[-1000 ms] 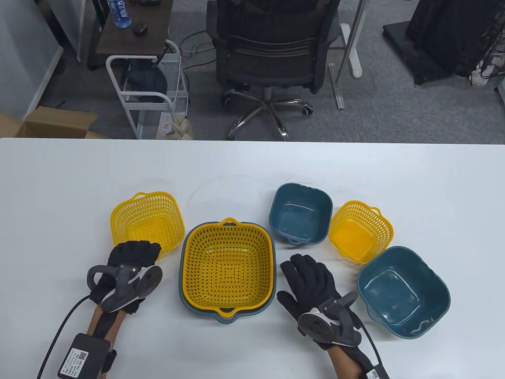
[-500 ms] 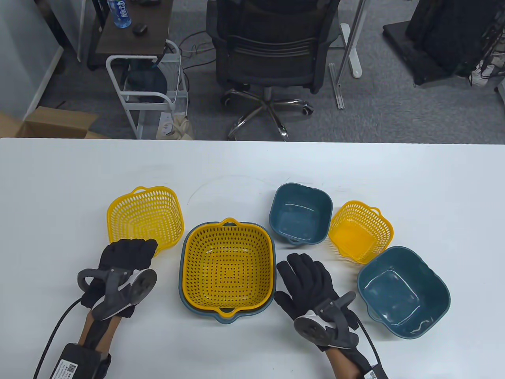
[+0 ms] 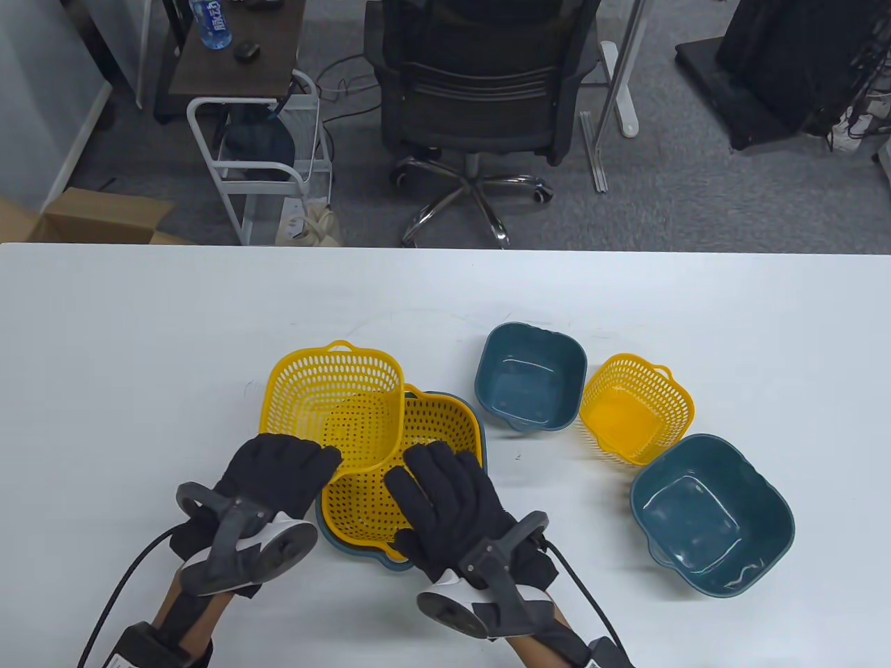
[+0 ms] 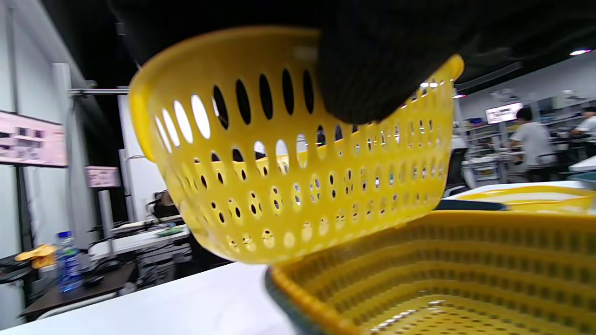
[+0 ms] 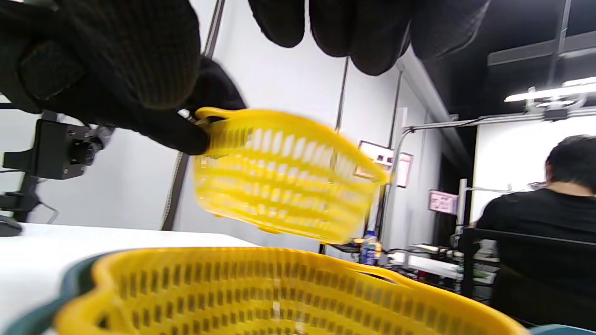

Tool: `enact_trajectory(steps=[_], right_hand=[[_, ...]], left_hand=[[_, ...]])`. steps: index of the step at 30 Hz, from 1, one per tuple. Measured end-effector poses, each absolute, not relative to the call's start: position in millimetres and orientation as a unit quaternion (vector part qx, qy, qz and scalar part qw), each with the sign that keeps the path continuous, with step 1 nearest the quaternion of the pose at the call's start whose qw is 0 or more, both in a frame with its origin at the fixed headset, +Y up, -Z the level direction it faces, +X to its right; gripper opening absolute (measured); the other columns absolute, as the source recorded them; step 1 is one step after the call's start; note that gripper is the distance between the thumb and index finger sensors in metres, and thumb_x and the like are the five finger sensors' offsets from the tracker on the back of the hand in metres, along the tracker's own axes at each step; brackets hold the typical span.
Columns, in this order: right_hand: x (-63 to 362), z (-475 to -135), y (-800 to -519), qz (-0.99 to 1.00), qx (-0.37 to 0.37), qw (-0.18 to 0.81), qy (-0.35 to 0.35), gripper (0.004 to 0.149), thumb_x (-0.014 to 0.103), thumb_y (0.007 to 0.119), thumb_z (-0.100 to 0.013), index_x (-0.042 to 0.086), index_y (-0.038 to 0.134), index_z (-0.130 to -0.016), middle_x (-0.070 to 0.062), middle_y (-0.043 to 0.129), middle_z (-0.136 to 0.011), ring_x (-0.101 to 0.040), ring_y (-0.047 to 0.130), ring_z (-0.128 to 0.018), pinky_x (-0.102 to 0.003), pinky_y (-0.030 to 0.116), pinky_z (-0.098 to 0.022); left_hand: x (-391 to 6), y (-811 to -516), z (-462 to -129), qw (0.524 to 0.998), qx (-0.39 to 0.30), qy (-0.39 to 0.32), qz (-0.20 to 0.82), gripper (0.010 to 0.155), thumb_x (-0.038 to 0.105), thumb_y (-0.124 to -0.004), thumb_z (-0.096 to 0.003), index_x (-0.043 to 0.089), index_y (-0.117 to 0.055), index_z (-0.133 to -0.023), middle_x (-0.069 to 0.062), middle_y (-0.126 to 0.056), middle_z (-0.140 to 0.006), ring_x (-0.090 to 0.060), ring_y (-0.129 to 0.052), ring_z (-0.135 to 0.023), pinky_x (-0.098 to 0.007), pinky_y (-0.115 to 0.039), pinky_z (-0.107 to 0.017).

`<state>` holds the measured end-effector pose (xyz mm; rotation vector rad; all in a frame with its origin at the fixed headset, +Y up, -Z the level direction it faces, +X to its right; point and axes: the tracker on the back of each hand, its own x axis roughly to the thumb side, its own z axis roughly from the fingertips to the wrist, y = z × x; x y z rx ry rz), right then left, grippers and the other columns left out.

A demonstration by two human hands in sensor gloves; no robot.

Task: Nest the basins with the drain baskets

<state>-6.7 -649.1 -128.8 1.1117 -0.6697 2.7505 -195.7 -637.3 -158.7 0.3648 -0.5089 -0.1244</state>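
My left hand (image 3: 296, 463) grips the near rim of a medium yellow drain basket (image 3: 334, 400) and holds it tilted above the left part of a large yellow basket (image 3: 445, 424). The large basket sits nested in a large blue basin (image 3: 388, 561). My right hand (image 3: 435, 476) hovers open over the large basket's near right part and holds nothing. In the left wrist view a gloved finger (image 4: 372, 70) lies over the medium basket's rim (image 4: 298, 186), just above the large basket (image 4: 442, 270). The right wrist view shows the medium basket (image 5: 288, 177) in the air over the large one (image 5: 279, 288).
A small blue basin (image 3: 530, 383), a small yellow basket (image 3: 635, 407) and a medium blue basin (image 3: 710, 515) stand on the white table (image 3: 139, 334) to the right. An office chair (image 3: 480, 83) and a white cart (image 3: 261, 160) stand beyond the far edge.
My left hand has lifted the medium yellow basket and carried it right, over the large nested basket. My right hand has moved left from the bare table to above the large basket.
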Motion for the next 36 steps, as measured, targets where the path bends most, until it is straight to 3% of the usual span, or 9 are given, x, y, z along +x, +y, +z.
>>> enact_trajectory(steps=[8,9,11,12,13,14,15,17,36], right_hand=[[-32.0,-124.3,-640.4,0.901,0.371,0.087,-0.207,0.089,0.037,0.093,-0.041,0.004,0.043,-0.107,-0.025,0.045,-0.11,-0.047,0.065,-0.097,-0.055,0.067,-0.072],[-32.2,-125.1,-641.3,0.903,0.369,0.092,-0.202,0.089,0.035,0.094,-0.041,0.003,0.043,-0.106,-0.026,0.046,-0.109,-0.047,0.067,-0.096,-0.054,0.07,-0.07],[-32.1,-126.4,-643.8,0.908,0.357,0.093,-0.197,0.088,0.034,0.094,-0.041,0.003,0.044,-0.106,-0.026,0.049,-0.108,-0.047,0.071,-0.094,-0.051,0.077,-0.068],[-32.2,-126.9,-644.9,0.911,0.353,0.087,-0.197,0.088,0.034,0.095,-0.041,0.002,0.045,-0.106,-0.026,0.051,-0.108,-0.046,0.073,-0.093,-0.049,0.08,-0.066],[-32.4,-127.5,-645.8,0.914,0.346,0.081,-0.198,0.087,0.033,0.095,-0.041,0.002,0.046,-0.105,-0.026,0.052,-0.107,-0.045,0.076,-0.091,-0.046,0.083,-0.064],[-32.4,-127.9,-646.3,0.918,0.335,0.076,-0.199,0.086,0.033,0.095,-0.04,0.002,0.048,-0.105,-0.026,0.054,-0.106,-0.044,0.079,-0.089,-0.044,0.085,-0.062],[-32.2,-128.7,-646.9,0.923,0.322,0.066,-0.201,0.085,0.033,0.095,-0.04,0.002,0.049,-0.104,-0.026,0.056,-0.105,-0.043,0.081,-0.088,-0.043,0.086,-0.06],[-31.2,-131.3,-648.1,0.929,0.31,0.046,-0.196,0.08,0.034,0.095,-0.04,0.003,0.055,-0.102,-0.024,0.063,-0.102,-0.04,0.086,-0.084,-0.039,0.088,-0.057],[2.2,-132.6,-641.7,0.95,0.251,-0.029,-0.185,0.039,0.034,0.095,-0.04,0.02,0.083,-0.075,-0.004,0.093,-0.073,-0.023,0.102,-0.054,-0.032,0.093,-0.034]], left_hand=[[-174.3,-636.6,-140.2,0.933,0.192,-0.3,-0.052,0.048,0.038,-0.093,-0.042,0.034,-0.083,-0.089,0.01,-0.098,-0.082,-0.021,-0.099,-0.074,-0.046,-0.078,-0.067],[-174.1,-637.1,-140.1,0.933,0.19,-0.303,-0.048,0.056,0.004,-0.1,-0.0436,0.034,-0.083,-0.089,0.01,-0.098,-0.082,-0.021,-0.099,-0.074,-0.045,-0.079,-0.066],[-173.6,-638.2,-140.3,0.934,0.184,-0.305,-0.041,0.056,0.005,-0.1,-0.0434,0.033,-0.084,-0.088,0.01,-0.098,-0.082,-0.022,-0.099,-0.074,-0.046,-0.079,-0.066],[-173.0,-638.3,-139.9,0.933,0.184,-0.305,-0.045,0.055,0.005,-0.101,-0.0431,0.033,-0.084,-0.088,0.01,-0.098,-0.082,-0.022,-0.099,-0.074,-0.046,-0.079,-0.066],[-172.4,-638.7,-139.5,0.932,0.187,-0.308,-0.046,0.047,0.038,-0.094,-0.0414,0.033,-0.085,-0.087,0.01,-0.099,-0.081,-0.022,-0.099,-0.073,-0.045,-0.079,-0.066],[-171.8,-638.9,-139.2,0.931,0.187,-0.31,-0.046,0.047,0.039,-0.095,-0.0413,0.033,-0.085,-0.087,0.01,-0.099,-0.081,-0.021,-0.1,-0.073,-0.045,-0.08,-0.066],[-171.4,-638.5,-138.8,0.931,0.187,-0.311,-0.044,0.055,0.007,-0.102,-0.042,0.033,-0.085,-0.087,0.01,-0.099,-0.081,-0.021,-0.1,-0.073,-0.045,-0.08,-0.065],[-171.5,-636.5,-137.5,0.928,0.189,-0.319,-0.035,0.047,0.04,-0.096,-0.0403,0.033,-0.086,-0.086,0.009,-0.099,-0.079,-0.021,-0.1,-0.071,-0.045,-0.081,-0.064],[-186.0,-631.0,-135.6,0.921,0.261,-0.29,-0.006,0.058,0.054,-0.086,-0.0401,0.034,-0.078,-0.094,0.005,-0.086,-0.101,-0.028,-0.087,-0.093,-0.05,-0.07,-0.074]])
